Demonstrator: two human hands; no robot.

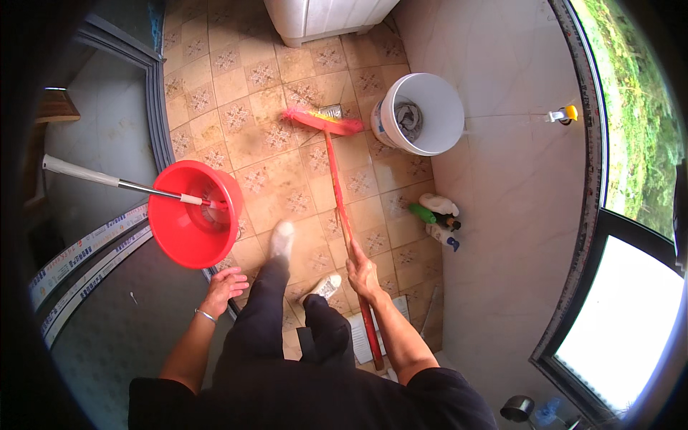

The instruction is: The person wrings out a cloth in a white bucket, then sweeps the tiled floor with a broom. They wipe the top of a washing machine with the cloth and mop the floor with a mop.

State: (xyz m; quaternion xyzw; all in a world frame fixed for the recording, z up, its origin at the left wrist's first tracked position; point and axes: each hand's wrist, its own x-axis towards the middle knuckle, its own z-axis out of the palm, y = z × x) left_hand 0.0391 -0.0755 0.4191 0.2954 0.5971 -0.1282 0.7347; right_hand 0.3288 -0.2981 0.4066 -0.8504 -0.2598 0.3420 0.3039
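My right hand (pixel 363 271) grips the red handle of a push broom (pixel 334 177) partway along its length. The broom's pink-red bristle head (pixel 323 121) rests on the patterned tile floor, beside a metal floor drain (pixel 330 112) that it partly covers. My left hand (pixel 228 287) holds nothing, its fingers apart, just below a red plastic bucket (pixel 188 236). A long-handled tool with a white grip (pixel 80 169) and a metal shaft leans in that bucket; its lower end is inside and its kind is unclear.
A white bucket (pixel 449 113) with grey cloth inside stands by the right wall. Several bottles (pixel 438 207) cluster at the wall's foot. A white appliance or cabinet (pixel 330 19) stands at the far end. A sliding-door frame (pixel 156 102) runs along the left; a yellow-handled tap (pixel 564 114) juts from the wall.
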